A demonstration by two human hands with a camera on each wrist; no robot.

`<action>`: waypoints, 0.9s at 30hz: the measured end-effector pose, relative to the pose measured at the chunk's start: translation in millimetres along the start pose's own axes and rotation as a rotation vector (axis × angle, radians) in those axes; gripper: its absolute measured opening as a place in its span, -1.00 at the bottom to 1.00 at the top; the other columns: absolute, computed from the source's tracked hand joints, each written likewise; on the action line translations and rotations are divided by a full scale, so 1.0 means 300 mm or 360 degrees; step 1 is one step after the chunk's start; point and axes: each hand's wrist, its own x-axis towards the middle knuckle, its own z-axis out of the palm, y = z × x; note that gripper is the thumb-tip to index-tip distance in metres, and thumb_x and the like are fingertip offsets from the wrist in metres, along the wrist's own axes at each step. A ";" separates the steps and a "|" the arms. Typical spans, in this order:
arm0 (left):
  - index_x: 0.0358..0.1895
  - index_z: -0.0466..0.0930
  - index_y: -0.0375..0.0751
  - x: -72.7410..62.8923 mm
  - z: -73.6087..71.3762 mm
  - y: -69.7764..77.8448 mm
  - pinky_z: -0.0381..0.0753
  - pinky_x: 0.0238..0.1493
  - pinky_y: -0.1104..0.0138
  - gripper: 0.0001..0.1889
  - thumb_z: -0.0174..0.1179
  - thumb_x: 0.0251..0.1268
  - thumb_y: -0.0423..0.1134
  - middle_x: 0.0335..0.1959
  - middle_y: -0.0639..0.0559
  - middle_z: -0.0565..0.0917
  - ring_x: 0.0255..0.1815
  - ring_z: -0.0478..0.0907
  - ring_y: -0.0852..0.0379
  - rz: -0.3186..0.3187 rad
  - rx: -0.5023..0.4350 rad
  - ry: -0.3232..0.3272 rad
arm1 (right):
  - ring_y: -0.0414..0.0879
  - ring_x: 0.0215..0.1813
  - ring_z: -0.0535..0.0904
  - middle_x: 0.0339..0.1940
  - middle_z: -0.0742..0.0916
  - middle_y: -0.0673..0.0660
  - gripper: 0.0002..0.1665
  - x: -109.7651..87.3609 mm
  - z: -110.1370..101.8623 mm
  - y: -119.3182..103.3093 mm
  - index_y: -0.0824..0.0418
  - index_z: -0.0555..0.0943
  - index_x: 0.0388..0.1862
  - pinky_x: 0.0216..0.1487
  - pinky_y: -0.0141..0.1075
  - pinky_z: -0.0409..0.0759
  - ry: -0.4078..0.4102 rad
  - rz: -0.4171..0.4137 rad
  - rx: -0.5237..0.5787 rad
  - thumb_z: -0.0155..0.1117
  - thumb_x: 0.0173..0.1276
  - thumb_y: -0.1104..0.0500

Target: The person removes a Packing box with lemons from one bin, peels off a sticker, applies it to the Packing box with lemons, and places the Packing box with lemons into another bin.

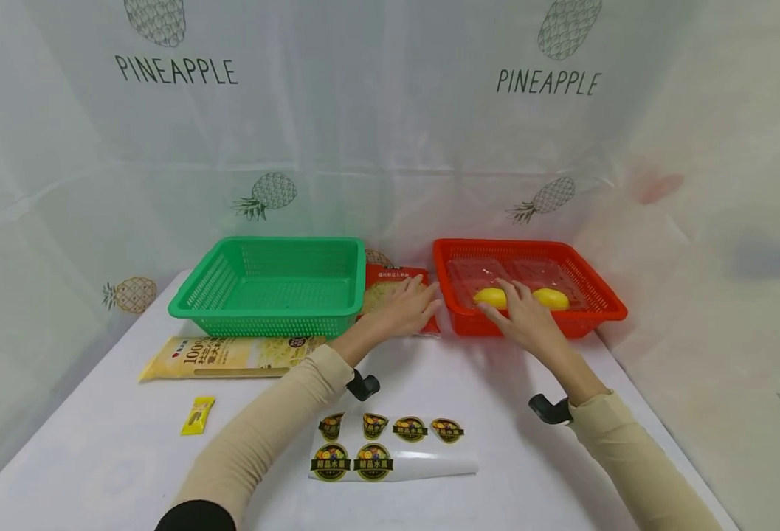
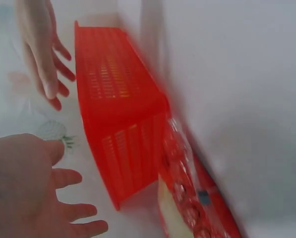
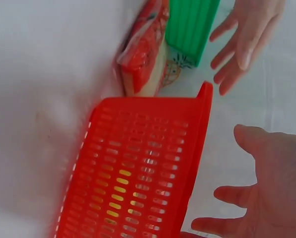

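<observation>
My left hand (image 1: 406,308), fingers spread, hovers over a red bag of pasta (image 1: 390,275), left of a red basket (image 1: 602,304). Above the basket's front rim my right hand (image 1: 527,318) reaches with its fingers apart. Inside lie two clear plastic boxes (image 1: 474,271) and two lemons, a left one (image 1: 488,298) near the right hand's thumb and a right one (image 1: 553,299). In the left wrist view the left hand (image 2: 29,191) shows nothing in its fingers. The right wrist view shows the right hand (image 3: 277,183) beside the basket wall (image 3: 153,134), also holding nothing.
A green basket (image 1: 266,324) stands at the back left. In front of it lies a yellow pasta bag (image 1: 230,358), with a small yellow packet (image 1: 198,416) nearer. A sheet of round fruit stickers (image 1: 429,464) lies between the forearms. A pineapple-print curtain (image 1: 390,133) hangs behind.
</observation>
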 end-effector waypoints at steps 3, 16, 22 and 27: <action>0.58 0.00 0.03 0.040 0.007 0.027 0.00 0.57 -0.08 -0.38 -0.25 0.57 0.12 0.61 -0.14 -0.04 0.62 -0.10 -0.17 -0.0025 0.0058 -0.0023 | 0.49 0.40 0.24 0.47 0.22 0.50 -0.03 0.023 -0.003 0.008 0.24 0.06 0.56 0.31 0.41 0.24 -0.0038 0.0002 0.0050 0.03 0.43 -0.32; 0.46 0.29 -0.20 0.161 0.055 0.133 0.18 0.54 0.12 -0.49 -0.14 0.57 -0.07 0.51 -0.17 0.22 0.55 0.12 -0.11 0.0017 0.0368 0.0054 | 0.46 0.46 0.17 0.47 0.28 0.51 0.06 0.138 -0.013 0.068 0.36 0.04 0.54 0.33 0.39 0.24 -0.0256 0.0091 0.0207 -0.02 0.41 -0.38; 0.52 0.15 -0.16 0.193 0.055 0.196 0.19 0.54 0.16 -0.41 0.01 0.51 -0.13 0.46 -0.13 0.30 0.54 0.16 -0.08 0.0050 0.0357 0.0030 | 0.44 0.43 0.22 0.45 0.32 0.51 -0.05 0.178 -0.028 0.091 0.36 0.09 0.52 0.34 0.35 0.28 -0.0248 0.0126 0.0242 0.07 0.45 -0.25; 0.53 0.14 -0.16 0.224 0.057 0.228 0.44 0.37 0.25 -0.39 0.05 0.50 -0.12 0.42 -0.14 0.35 0.34 0.44 0.02 0.0100 0.0212 0.0102 | 0.45 0.45 0.17 0.47 0.27 0.52 -0.14 0.197 -0.027 0.113 0.36 0.09 0.52 0.37 0.34 0.22 -0.0289 0.0164 0.0269 0.10 0.48 -0.12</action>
